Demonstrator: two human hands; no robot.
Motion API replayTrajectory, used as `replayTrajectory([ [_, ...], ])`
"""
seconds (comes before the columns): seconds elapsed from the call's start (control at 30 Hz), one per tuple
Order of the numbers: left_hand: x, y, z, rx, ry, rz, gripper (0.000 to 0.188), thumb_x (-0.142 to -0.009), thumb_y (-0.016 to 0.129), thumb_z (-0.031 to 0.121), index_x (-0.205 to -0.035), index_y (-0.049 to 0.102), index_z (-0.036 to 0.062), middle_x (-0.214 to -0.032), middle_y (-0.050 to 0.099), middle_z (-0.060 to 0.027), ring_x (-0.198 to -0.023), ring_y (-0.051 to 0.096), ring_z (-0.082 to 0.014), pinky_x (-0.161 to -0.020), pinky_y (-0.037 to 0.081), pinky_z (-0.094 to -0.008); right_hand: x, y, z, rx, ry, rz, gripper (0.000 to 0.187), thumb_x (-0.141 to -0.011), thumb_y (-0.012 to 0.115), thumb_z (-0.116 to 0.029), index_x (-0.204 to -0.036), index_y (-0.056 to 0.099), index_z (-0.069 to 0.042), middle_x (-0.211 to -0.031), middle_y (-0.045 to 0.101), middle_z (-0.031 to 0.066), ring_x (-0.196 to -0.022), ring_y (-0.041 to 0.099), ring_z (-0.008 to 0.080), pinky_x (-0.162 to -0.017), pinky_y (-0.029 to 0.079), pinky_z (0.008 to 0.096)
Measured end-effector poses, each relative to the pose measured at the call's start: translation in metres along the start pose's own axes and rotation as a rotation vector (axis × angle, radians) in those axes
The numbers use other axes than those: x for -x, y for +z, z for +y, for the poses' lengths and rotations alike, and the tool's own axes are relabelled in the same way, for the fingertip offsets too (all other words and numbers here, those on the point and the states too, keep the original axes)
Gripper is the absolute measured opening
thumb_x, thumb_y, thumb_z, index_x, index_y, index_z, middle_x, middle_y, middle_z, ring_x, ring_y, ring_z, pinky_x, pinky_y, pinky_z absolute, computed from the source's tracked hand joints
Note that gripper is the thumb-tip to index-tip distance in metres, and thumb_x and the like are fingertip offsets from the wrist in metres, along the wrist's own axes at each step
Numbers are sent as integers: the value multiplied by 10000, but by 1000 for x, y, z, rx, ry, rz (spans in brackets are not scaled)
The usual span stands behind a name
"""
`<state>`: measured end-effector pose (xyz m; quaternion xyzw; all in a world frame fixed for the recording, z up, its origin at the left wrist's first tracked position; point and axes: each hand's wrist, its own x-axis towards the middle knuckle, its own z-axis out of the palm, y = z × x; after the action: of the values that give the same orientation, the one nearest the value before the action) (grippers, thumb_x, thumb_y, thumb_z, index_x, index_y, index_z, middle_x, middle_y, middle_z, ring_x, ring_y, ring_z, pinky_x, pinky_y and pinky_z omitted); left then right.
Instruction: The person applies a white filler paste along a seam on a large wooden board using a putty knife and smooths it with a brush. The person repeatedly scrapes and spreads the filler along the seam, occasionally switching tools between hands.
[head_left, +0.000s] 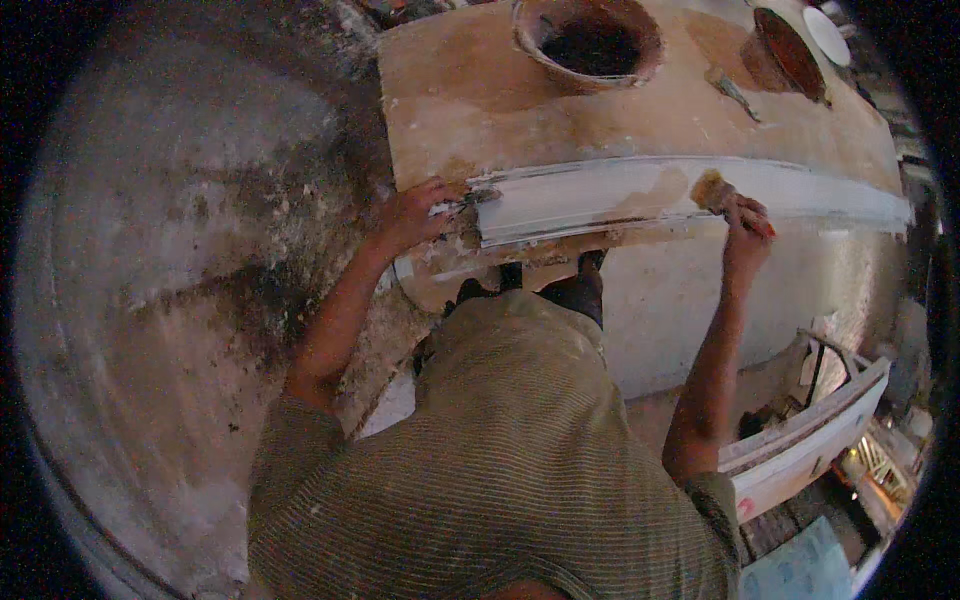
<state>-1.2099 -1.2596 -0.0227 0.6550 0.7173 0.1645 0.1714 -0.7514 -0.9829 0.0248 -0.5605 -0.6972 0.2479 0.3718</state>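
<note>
A long white moulding strip point(600, 190) lies across the worktable in front of me, with a wet tan patch near its middle. My right hand point(748, 222) is closed round the red handle of a paintbrush point(712, 190). Its wide tan bristles rest on or just over the strip, right of the wet patch. At the strip's left end, my left hand point(412, 215) is closed on a thin tool smeared with white and grey. That tool reaches toward the strip's end; its exact kind is too blurred to tell.
On the plaster-stained table point(480, 110) stand a wide bowl point(590, 40) with a dark inside and, farther right, a tilted brown bowl point(790, 52). A small tool point(735, 92) lies between them. A stained wall point(180, 250) rises at left. A white trough-like piece point(810, 440) sits at lower right.
</note>
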Motion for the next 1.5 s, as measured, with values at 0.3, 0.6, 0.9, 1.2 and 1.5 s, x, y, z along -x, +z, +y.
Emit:
replayTrajectory([
  [0.3, -70, 13, 28, -94, 183, -137, 314, -840, 693, 253, -1142, 658, 177, -1289, 599, -65, -1042, 640, -301, -829, 551, -420, 47, -38, 1, -350, 361, 139, 191, -851, 729, -98, -972, 640, 19, -1023, 664, 103, -903, 668, 191, -762, 583, 322],
  [0.6, -38, -25, -4, -8, 163, -264, 371, -841, 683, 198, -1205, 627, 151, -1224, 615, -107, -1034, 642, -339, -824, 545, -451, 31, -53, 46, -424, 355, 162, 209, -871, 708, -118, -1012, 650, 24, -1042, 664, 106, -914, 661, 177, -759, 572, 314],
  [0.9, -78, 17, 16, -53, 187, -243, 276, -839, 698, 230, -1089, 651, 122, -1268, 607, -96, -1078, 633, -304, -844, 541, -446, -8, -43, 30, -375, 319, 93, 210, -859, 729, -120, -999, 662, 22, -1022, 658, 94, -914, 649, 157, -738, 565, 302],
  [1.2, -186, 47, 134, 76, 244, -345, 252, -882, 631, 261, -1079, 662, 106, -1140, 627, -125, -1024, 618, -351, -876, 503, -466, 16, -28, 21, -471, 477, 17, 194, -872, 709, -108, -984, 657, 43, -1022, 658, 106, -897, 661, 169, -730, 576, 300],
  [1.5, -159, 43, 88, 176, 176, -259, 288, -844, 708, 243, -1061, 651, 63, -1122, 632, -148, -1038, 619, -324, -875, 506, -450, 7, 41, -37, -519, 388, -267, 177, -863, 715, -89, -1001, 684, 18, -912, 695, 53, -814, 664, 135, -735, 556, 285],
])
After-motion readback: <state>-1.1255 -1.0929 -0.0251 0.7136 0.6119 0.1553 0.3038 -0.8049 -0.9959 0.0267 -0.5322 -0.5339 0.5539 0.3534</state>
